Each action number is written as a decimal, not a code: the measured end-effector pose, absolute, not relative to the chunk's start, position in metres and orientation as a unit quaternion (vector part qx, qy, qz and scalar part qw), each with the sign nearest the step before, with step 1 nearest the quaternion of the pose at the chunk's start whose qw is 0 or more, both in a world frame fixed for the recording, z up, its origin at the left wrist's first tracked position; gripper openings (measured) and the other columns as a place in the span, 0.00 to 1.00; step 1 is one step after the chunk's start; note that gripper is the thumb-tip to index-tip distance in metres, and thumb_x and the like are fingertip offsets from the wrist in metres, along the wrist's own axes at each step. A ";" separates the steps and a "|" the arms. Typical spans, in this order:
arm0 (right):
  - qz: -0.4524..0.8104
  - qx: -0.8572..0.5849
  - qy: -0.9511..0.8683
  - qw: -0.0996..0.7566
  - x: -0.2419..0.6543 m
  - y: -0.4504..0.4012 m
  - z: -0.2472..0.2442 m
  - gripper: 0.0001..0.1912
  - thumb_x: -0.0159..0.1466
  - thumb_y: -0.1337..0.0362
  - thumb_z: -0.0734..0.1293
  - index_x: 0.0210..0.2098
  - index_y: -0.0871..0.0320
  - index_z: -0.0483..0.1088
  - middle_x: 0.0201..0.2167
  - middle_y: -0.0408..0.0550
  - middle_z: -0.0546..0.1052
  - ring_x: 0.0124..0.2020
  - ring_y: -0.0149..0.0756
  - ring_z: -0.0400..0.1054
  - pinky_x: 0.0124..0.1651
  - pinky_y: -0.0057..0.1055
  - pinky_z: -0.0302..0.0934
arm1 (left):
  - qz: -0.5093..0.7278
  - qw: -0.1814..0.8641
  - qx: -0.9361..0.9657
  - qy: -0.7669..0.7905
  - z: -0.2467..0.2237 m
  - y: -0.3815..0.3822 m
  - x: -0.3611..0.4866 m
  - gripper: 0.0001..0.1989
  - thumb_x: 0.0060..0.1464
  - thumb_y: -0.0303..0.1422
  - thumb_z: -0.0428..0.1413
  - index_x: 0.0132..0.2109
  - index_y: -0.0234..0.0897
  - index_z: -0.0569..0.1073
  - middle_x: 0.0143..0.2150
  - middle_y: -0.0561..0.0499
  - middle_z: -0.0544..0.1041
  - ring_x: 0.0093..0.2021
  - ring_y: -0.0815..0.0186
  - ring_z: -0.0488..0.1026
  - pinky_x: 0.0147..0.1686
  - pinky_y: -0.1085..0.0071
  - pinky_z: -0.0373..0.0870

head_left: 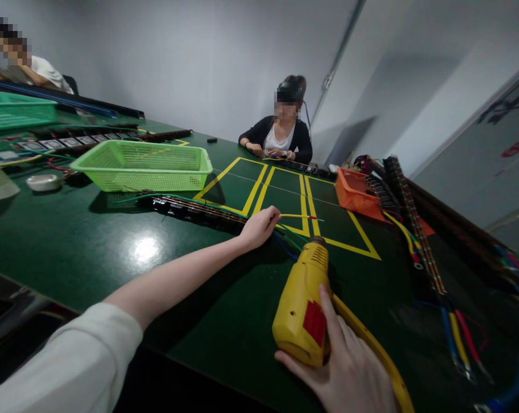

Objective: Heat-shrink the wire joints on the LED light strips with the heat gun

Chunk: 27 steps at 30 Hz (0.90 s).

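Note:
Between the fingers of my left hand point(260, 227) is a yellow wire point(294, 216), pointing right, with a short red sleeve point(312, 217) near its tip. My right hand point(354, 358) grips a yellow heat gun point(302, 292) from behind, with a red label on its body. The gun's dark nozzle point(318, 240) points away from me, a little below the sleeve and apart from it. A long dark strip assembly point(194, 210) with copper-coloured lines lies to the left of my left hand, its near end hidden by the hand. Green and blue wires run beside the hand.
A light green basket point(151, 180) stands at the left, an orange basket point(357, 202) at the right. Further strip assemblies with coloured leads point(418, 229) lie along the right side. Yellow tape outlines point(266, 189) mark the green table point(225, 298). A person point(281, 129) sits opposite; another is far left.

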State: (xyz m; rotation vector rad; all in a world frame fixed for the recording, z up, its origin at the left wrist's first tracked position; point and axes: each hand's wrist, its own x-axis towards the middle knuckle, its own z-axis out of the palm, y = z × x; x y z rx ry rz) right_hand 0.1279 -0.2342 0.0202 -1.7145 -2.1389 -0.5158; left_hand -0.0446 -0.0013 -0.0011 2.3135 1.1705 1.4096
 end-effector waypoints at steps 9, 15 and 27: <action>-0.180 -0.596 -0.761 0.182 0.123 -0.234 0.021 0.55 0.53 0.32 0.58 0.67 0.62 0.40 0.39 0.55 0.76 0.34 0.45 0.72 0.33 0.38 0.68 | 0.464 0.076 0.788 0.398 0.000 -0.002 -0.044 0.07 0.63 0.33 0.44 0.39 0.37 0.64 0.34 0.51 0.71 0.35 0.66 0.69 0.35 0.72 0.64; -0.119 -0.594 -0.774 0.187 0.101 -0.227 0.019 0.56 0.51 0.32 0.60 0.67 0.59 0.39 0.39 0.55 0.75 0.34 0.47 0.71 0.35 0.41 0.67 | 0.461 0.075 0.788 0.402 0.001 -0.003 -0.043 0.07 0.62 0.33 0.45 0.39 0.37 0.65 0.34 0.51 0.71 0.35 0.66 0.69 0.35 0.72 0.65; -0.097 -0.586 -0.781 0.196 0.087 -0.223 0.020 0.58 0.48 0.29 0.59 0.66 0.58 0.42 0.35 0.51 0.73 0.32 0.44 0.69 0.34 0.40 0.65 | 0.464 0.084 0.786 0.400 -0.002 -0.001 -0.044 0.07 0.62 0.33 0.44 0.39 0.37 0.65 0.35 0.51 0.71 0.35 0.67 0.69 0.36 0.73 0.65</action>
